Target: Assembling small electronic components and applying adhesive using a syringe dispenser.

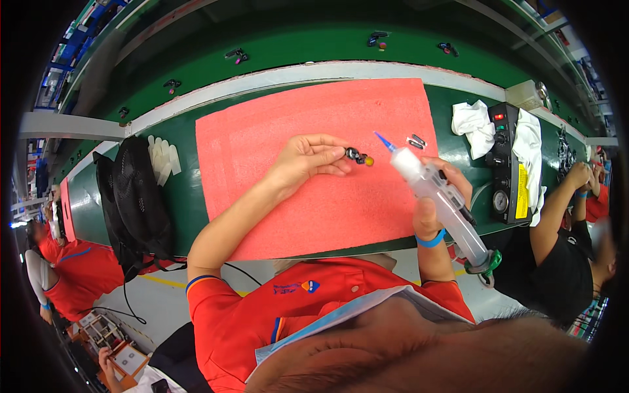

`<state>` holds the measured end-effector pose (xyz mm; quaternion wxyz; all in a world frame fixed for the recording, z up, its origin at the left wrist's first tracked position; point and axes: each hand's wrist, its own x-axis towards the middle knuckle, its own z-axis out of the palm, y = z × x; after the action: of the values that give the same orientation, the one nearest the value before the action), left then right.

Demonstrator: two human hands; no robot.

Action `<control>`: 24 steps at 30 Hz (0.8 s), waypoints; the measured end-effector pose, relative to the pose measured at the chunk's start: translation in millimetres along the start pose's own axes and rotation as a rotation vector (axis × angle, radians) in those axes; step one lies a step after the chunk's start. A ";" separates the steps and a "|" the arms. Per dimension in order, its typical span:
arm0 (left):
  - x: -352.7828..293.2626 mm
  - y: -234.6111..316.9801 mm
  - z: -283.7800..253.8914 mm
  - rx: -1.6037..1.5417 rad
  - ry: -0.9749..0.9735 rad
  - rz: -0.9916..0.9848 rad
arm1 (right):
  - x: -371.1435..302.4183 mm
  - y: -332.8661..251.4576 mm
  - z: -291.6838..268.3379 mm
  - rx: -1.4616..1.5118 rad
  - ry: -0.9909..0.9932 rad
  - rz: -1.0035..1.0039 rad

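Around: black fan (134, 196) left, control box (503, 164) and white rags (474, 124) right, clip (416, 141) beyond the syringe tip.
Part (358, 157): small, dark, orange end, over the pink mat (314, 164).
Left hand (306, 160): pinching the part.
Right hand (440, 196): wrapped round the syringe (436, 196).

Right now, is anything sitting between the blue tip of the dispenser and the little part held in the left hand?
Nothing visible. The dispenser's blue tip in the right hand points at the small part pinched by the left hand; only bare pink foam mat shows in the gap.
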<state>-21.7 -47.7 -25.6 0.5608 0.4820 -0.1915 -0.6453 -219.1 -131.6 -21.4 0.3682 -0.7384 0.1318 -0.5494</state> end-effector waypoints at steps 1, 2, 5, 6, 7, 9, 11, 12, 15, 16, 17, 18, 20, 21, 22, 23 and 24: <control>0.5 0.7 -1.4 -0.001 0.002 0.003 | -1.7 -1.2 0.4 -0.018 0.044 0.041; 2.0 0.9 -3.5 0.062 -0.041 0.077 | -3.3 -2.9 0.6 -0.036 0.088 0.083; 5.0 -1.7 -7.3 0.183 -0.122 0.224 | -0.6 -7.0 0.7 -0.003 0.110 0.128; 5.9 -3.9 -6.6 0.199 -0.082 0.216 | 1.7 -8.8 0.5 0.045 0.092 0.132; 6.9 -6.1 -5.5 0.215 -0.042 0.207 | 2.9 -9.7 0.5 0.092 0.074 0.137; 7.6 -8.5 -4.8 0.227 -0.001 0.195 | 1.5 -8.1 1.5 0.089 0.035 0.140; 8.3 -9.4 -5.0 0.215 0.036 0.208 | -0.1 -6.2 2.8 0.081 -0.032 0.144; 8.3 -10.0 -5.1 0.209 0.052 0.214 | 0.5 -6.1 3.1 0.080 -0.034 0.147; 7.3 -11.9 -5.2 0.231 0.088 0.214 | 4.4 -6.9 3.2 -0.093 -0.194 0.082; 7.0 -12.4 -5.1 0.244 0.106 0.215 | 5.2 -7.9 3.9 -0.095 -0.196 0.087; 6.7 -12.6 -4.9 0.242 0.105 0.211 | 6.0 -9.3 5.6 -0.106 -0.194 0.108; 6.2 -12.3 -4.5 0.238 0.111 0.212 | 6.6 -10.6 7.6 -0.117 -0.192 0.130; 6.6 -11.9 -3.3 0.230 0.117 0.216 | 7.9 -12.4 8.9 -0.135 -0.190 0.155; 6.8 -12.2 -3.0 0.228 0.115 0.212 | 8.4 -12.6 9.3 -0.145 -0.194 0.163; 7.1 -12.4 -2.8 0.235 0.112 0.218 | 8.8 -12.7 9.7 -0.155 -0.197 0.170; 7.3 -12.6 -2.6 0.242 0.110 0.224 | 9.1 -13.0 10.0 -0.164 -0.200 0.176; 7.6 -13.2 -2.8 0.250 0.109 0.231 | 9.1 -12.7 10.4 -0.164 -0.201 0.179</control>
<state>-25.8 -49.8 -40.4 0.5766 0.5570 -0.2938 -0.5206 -209.1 -124.1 -7.5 0.3655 -0.8026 0.2037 -0.4252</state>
